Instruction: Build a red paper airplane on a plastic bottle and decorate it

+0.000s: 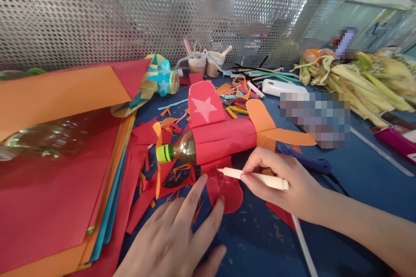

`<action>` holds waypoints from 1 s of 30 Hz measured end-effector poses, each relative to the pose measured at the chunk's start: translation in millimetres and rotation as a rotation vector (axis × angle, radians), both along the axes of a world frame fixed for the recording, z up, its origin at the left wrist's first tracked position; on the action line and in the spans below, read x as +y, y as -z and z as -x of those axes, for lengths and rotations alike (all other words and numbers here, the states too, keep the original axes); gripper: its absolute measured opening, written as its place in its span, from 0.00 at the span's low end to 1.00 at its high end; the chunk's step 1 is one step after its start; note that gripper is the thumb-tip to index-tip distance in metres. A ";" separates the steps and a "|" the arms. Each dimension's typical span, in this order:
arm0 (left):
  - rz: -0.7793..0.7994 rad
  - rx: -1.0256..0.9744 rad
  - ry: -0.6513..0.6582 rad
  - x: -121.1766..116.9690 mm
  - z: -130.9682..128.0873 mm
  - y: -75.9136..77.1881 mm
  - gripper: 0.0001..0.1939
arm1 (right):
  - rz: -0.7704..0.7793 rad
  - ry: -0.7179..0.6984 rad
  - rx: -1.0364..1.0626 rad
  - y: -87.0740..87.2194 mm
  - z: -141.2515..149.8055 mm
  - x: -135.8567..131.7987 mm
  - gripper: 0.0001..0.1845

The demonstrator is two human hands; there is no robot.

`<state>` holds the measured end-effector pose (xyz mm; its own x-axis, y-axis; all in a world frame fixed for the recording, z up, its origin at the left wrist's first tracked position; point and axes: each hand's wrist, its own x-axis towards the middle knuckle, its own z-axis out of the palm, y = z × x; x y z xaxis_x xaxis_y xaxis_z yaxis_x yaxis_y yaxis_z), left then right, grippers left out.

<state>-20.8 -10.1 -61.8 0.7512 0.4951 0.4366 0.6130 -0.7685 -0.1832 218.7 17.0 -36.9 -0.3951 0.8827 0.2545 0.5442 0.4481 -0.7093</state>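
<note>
A toy plane made from a plastic bottle [185, 147] lies on its side, wrapped in red paper [227, 138], with its green cap to the left and orange paper tail fins [261, 114] to the right. The far red wing [206, 104] bears a pale filled-in star. On the near red wing [230, 194] a faint star outline shows. My right hand [276, 181] grips a cream-coloured marker [260, 177], its tip at the near wing. Fingers spread, my left hand [182, 233] rests with its fingertips on that wing's left edge.
Stacked coloured paper [65, 199] and another bottle [58, 134] fill the left side. Paper scraps [143, 181] surround the plane. A blue-handled tool [308, 162] lies behind my right hand. Two small pots [197, 66] stand by the perforated metal wall; corn husks [357, 82] lie at right.
</note>
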 end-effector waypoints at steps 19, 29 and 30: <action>-0.006 0.008 0.006 1.2 -1.4 -4.5 0.18 | 0.002 -0.009 0.013 0.0 0.6 -1.0 0.06; 0.001 0.006 -0.002 -2.1 2.5 -2.3 0.18 | 0.001 -0.004 0.010 1.3 0.1 -0.3 0.07; 0.002 0.001 0.002 -1.9 2.1 -2.7 0.18 | 0.000 0.001 0.011 1.3 0.0 -0.3 0.07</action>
